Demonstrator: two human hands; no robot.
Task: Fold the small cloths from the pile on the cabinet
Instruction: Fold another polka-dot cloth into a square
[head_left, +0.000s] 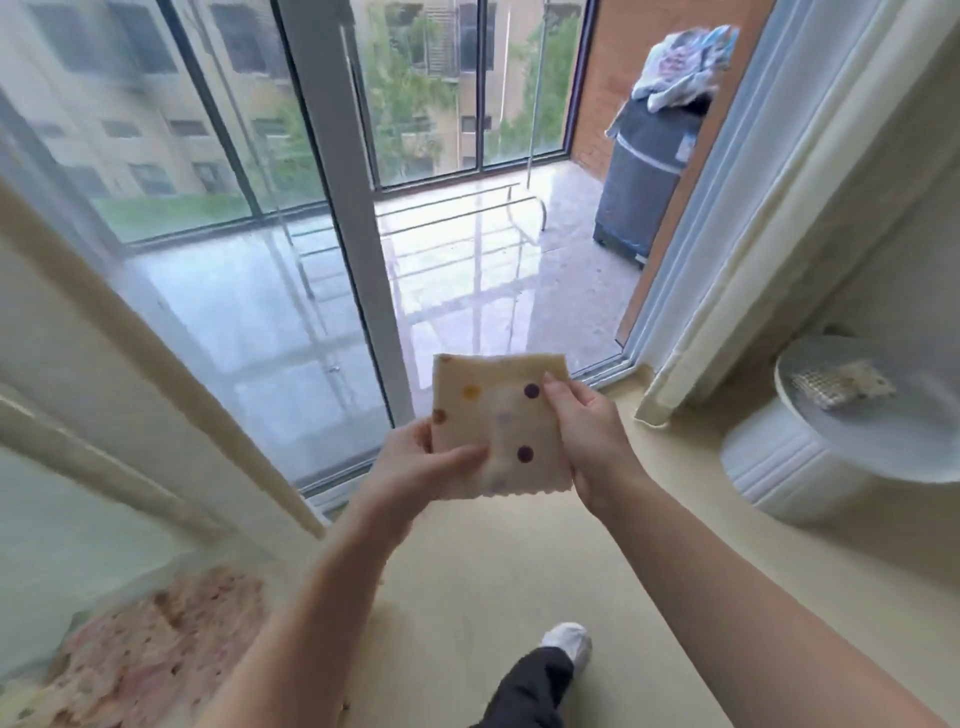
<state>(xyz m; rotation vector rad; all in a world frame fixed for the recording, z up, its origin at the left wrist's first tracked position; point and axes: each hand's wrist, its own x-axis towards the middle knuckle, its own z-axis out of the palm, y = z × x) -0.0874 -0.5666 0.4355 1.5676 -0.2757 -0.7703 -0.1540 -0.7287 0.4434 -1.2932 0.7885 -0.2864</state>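
Both hands, left (415, 457) and right (584, 431), pinch a dotted cloth (501, 423) in midair

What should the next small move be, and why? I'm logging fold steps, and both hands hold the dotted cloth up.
Probably bring the left hand across to the right hand, folding the cloth in half. It is held flat in the air, each hand pinching one side edge.
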